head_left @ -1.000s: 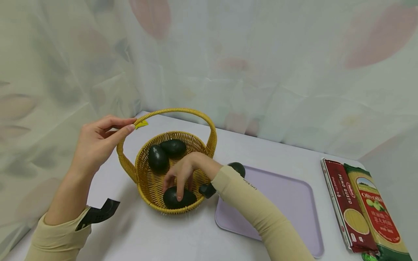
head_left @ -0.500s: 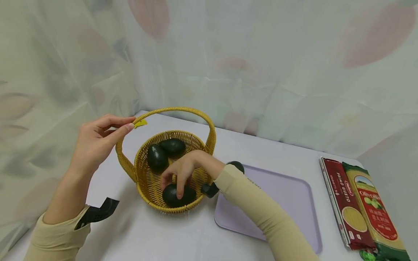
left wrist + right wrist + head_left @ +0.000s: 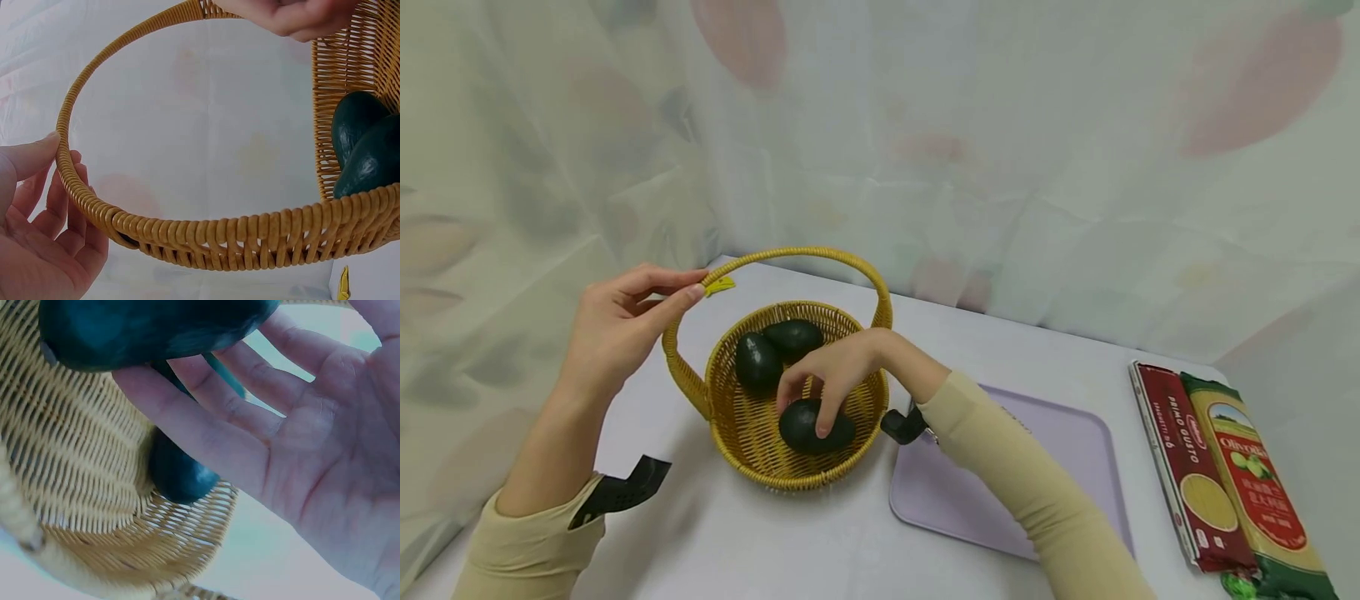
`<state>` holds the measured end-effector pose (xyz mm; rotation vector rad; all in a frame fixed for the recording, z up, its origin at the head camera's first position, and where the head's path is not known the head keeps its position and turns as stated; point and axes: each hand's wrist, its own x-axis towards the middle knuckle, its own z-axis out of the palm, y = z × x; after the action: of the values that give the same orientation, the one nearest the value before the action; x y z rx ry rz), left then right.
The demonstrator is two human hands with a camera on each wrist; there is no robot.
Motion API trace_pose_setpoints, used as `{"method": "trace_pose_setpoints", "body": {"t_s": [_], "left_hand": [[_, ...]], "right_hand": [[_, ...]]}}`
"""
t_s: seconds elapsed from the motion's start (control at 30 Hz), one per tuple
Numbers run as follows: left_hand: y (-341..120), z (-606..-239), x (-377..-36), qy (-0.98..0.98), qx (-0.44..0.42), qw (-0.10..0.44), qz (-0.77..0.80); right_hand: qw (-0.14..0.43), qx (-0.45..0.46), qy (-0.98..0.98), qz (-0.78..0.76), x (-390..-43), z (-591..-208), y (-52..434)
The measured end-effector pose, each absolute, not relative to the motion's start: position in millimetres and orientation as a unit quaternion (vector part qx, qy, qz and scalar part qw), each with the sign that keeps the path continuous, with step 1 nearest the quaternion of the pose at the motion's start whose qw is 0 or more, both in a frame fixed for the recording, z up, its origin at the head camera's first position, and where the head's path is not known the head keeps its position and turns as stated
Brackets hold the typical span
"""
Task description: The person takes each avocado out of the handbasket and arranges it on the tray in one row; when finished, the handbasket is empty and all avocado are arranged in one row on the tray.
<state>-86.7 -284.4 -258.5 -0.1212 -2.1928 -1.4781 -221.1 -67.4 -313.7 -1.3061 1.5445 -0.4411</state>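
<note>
My left hand (image 3: 613, 329) pinches the arched handle (image 3: 808, 252) of a yellow woven basket (image 3: 793, 482) between thumb and fingers. Inside the basket my right hand (image 3: 842, 367) grips a dark green avocado (image 3: 811, 433), thumb on the near side. The right wrist view shows this avocado (image 3: 150, 331) at the fingertips, above the weave. Two more avocados (image 3: 758, 361) lie side by side at the basket's back left; the left wrist view shows both of these avocados (image 3: 372, 153) past the rim.
A lilac tray (image 3: 940, 508) lies right of the basket, partly covered by the right sleeve (image 3: 1007, 467). Two spaghetti packs, one red (image 3: 1187, 467) and one yellow-green (image 3: 1255, 475), lie at the far right. A small yellow item (image 3: 721, 285) sits behind the handle.
My right hand has risen slightly and shifted right with the avocado, away from the basket's near rim. A dark rounded thing by the tray's back corner is now hidden. The left hand holds still.
</note>
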Motion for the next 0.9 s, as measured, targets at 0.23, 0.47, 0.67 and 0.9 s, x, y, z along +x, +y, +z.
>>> {"method": "trace_pose_setpoints", "body": {"t_s": [0.23, 0.47, 0.67, 0.9], "left_hand": [[-286, -260, -88, -0.798, -0.051, 0.246, -0.547], [-287, -259, -89, -0.800, -0.050, 0.244, -0.546], [-290, -260, -90, -0.805, -0.043, 0.247, -0.538], [-291, -261, -91, -0.792, -0.055, 0.247, -0.556]], "right_hand": [[0.471, -0.576, 0.636, -0.205, -225, -302, -49], [0.436, -0.581, 0.650, -0.223, -229, -296, -26], [0.423, -0.574, 0.657, -0.243, -234, -299, -6], [0.410, -0.554, 0.678, -0.257, -236, -302, 21]]}}
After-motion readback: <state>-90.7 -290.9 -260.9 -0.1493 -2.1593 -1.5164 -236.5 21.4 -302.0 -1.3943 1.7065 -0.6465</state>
